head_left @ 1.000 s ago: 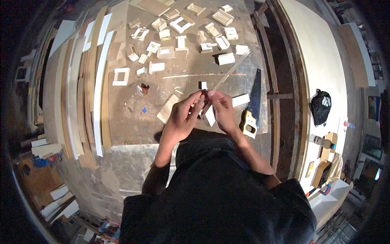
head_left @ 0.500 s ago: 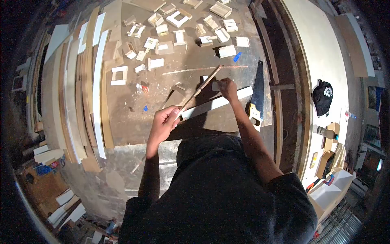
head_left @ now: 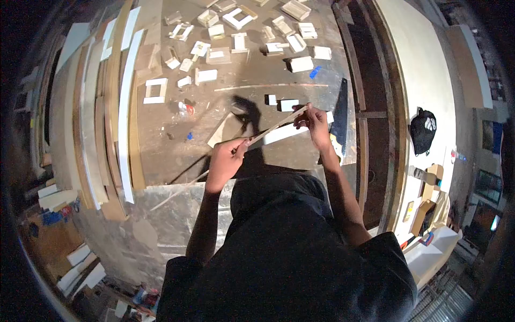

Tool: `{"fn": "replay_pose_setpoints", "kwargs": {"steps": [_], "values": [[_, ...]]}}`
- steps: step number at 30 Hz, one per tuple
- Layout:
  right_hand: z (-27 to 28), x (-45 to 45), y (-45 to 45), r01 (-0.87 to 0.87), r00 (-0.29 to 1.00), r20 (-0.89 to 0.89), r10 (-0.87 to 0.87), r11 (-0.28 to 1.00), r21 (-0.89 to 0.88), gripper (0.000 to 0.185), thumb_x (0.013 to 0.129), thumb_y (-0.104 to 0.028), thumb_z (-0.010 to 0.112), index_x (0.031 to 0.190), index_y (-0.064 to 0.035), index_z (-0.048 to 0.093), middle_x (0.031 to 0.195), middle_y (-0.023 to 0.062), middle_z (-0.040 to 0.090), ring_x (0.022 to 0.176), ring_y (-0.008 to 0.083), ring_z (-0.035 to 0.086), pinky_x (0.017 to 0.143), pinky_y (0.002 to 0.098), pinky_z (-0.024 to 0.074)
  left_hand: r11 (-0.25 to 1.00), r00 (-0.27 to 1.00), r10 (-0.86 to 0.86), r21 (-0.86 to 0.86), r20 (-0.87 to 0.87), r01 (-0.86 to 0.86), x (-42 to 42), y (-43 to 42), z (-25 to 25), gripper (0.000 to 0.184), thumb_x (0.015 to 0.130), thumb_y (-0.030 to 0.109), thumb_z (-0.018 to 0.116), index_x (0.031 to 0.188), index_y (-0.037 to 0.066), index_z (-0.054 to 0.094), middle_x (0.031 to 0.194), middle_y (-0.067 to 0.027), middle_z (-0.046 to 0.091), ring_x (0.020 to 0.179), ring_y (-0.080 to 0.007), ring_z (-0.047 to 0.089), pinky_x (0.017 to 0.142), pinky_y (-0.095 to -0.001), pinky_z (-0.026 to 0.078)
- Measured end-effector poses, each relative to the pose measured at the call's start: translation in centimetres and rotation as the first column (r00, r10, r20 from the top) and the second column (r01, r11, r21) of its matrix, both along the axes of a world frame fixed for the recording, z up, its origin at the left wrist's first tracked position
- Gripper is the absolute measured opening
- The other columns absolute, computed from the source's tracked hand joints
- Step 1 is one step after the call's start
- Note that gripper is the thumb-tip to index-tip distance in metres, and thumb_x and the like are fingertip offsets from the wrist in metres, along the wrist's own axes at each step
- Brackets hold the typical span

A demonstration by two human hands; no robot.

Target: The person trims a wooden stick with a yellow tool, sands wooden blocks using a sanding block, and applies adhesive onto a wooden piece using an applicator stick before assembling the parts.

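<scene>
Head cam: thin strip (head_left: pixel 278 125) mid-frame, angled twd lower left; L hand (head_left: pixel 225 163) fingers pinched on it, R hand (head_left: pixel 317 127) fingers nipping upper-right end. Could snap if over-flexed; R hand may bump saw (head_left: pixel 340 107).

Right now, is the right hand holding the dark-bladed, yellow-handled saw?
No, the right hand pinches a thin, pale wooden strip while the saw lies on the brown table.

Woodworking shop — handsaw (head_left: pixel 341 110), long boards (head_left: pixel 129 112).
</scene>
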State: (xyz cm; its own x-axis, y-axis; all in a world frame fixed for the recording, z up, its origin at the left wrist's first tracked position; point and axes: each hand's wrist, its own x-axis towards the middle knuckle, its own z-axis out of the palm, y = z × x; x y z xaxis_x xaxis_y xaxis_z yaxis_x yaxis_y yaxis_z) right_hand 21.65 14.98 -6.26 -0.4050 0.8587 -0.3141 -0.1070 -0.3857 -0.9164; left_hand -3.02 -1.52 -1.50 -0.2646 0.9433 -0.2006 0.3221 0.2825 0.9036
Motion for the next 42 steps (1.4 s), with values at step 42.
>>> {"fn": "replay_pose_setpoints", "kwargs": {"steps": [42], "values": [[-15.7, 44.7, 0.8, 0.391, 0.670, 0.420, -0.613, 0.771, 0.502, 0.017, 0.093, -0.018, 0.066, 0.092, -0.0041, 0.056, 0.072, -0.0021, 0.056, 0.058, 0.0077, 0.050, 0.052, 0.0248, 0.0427, 0.976, 0.914, -0.199, 0.008, -0.354, 0.216, 39.7, 11.6, -15.9, 0.021, 0.088, 0.026, 0.070, 0.097, 0.008, 0.074, 0.083, -0.0124, 0.067, 0.070, -0.0302, 0.065, 0.063, -0.0382, 0.050]]}}
